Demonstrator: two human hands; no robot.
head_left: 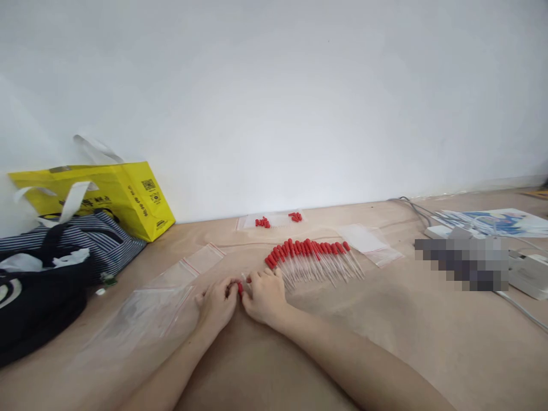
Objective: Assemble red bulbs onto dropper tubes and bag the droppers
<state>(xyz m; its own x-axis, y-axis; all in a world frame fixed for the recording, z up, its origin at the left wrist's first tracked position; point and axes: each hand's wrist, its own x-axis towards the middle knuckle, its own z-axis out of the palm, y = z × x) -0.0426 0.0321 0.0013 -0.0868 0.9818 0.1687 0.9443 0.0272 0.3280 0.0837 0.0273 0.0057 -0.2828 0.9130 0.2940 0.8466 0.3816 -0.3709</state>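
My left hand (216,305) and my right hand (264,297) meet on the tan table (385,331), fingers pinched together around a small red-capped dropper (240,287). Just right of them lies a row of several clear droppers with red rubber bulbs (312,257). A stack of clear zip bags with red seal lines (171,291) lies left of my left hand. Farther back, a filled bag of red-capped droppers (274,220) rests near the wall.
A yellow shopping bag (124,197), a striped bag (89,240) and a black bag (29,302) crowd the left side. More empty zip bags (370,242) lie right of the row. White power adapters with cables (526,271) and a printed sheet (500,221) sit at right.
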